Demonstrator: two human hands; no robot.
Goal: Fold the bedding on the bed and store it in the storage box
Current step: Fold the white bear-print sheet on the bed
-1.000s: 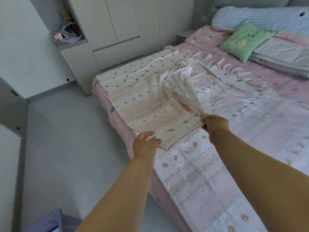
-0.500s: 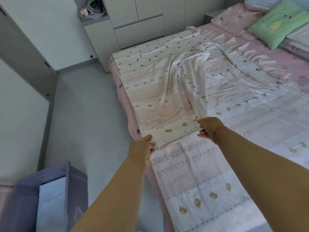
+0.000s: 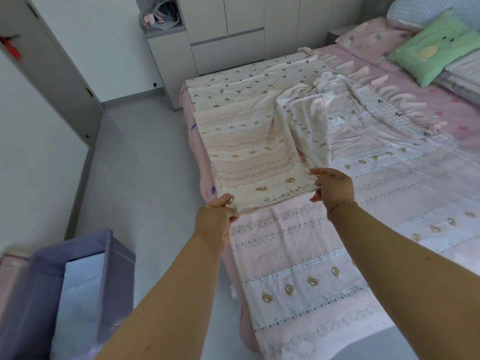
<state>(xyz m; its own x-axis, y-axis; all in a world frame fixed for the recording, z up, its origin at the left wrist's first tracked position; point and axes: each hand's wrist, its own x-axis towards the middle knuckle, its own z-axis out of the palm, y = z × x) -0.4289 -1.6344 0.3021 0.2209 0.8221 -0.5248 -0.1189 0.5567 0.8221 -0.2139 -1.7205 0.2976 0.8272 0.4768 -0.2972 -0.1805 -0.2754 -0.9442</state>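
Head view: both hands, left hand (image 3: 214,219) and right hand (image 3: 333,187), pinch the bear-print bedding (image 3: 259,162); no legible writing.

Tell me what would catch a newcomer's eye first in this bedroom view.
Two bare arms reach out mid-frame: the left hand and right hand each pinch a corner of the bear-print quilt spread over the bed. A green pillow lies far right, and a purple storage box stands on the floor, lower left.

Both bare arms reach forward, near to far; the left hand (image 3: 215,214) pinches with thumb over curled fingers; the right hand (image 3: 333,187), further right, pinches likewise, wrist bent.
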